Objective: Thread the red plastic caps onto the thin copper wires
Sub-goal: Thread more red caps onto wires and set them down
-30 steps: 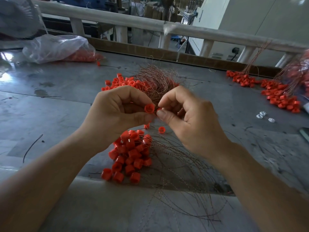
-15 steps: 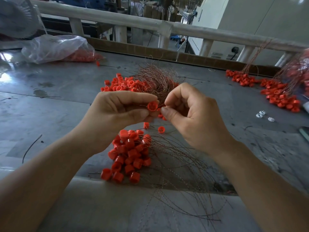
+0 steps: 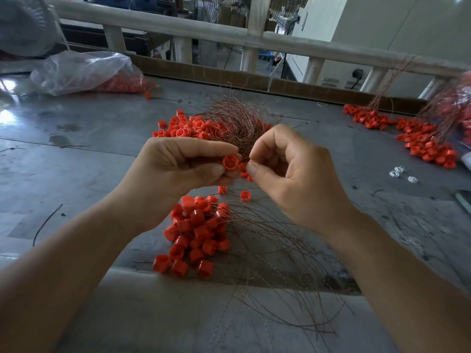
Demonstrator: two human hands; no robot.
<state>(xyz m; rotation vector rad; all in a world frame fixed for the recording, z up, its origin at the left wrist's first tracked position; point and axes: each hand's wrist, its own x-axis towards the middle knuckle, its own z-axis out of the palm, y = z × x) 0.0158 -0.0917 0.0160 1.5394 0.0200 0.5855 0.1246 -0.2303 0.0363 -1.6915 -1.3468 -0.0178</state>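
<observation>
— Where's the cap?

— The left hand (image 3: 178,171) pinches one red cap (image 3: 230,161) between thumb and forefinger, open end facing the camera, held above the middle of the counter (image 3: 76,161).

— And the other hand?

— The right hand (image 3: 293,179) is just beside the cap, thumb and forefinger pressed tip to tip, the other fingers curled. Any strand between them is too fine to make out.

— The rest of the caps?

— A near pile of caps (image 3: 196,230) lies under the hands toward the near edge, with thin copper wires (image 3: 275,263) fanning from it to the right. One loose cap (image 3: 245,195) sits just beyond that pile. Further back is a far pile of caps (image 3: 183,127), touching a tangle of wires (image 3: 234,121).

— Anything at the sides?

— A clear plastic bag (image 3: 84,71) holding red pieces is at the far left corner. More caps (image 3: 420,138), with wires rising from them, are spread along the far right, and a few small white pieces (image 3: 397,171) lie near them.
</observation>
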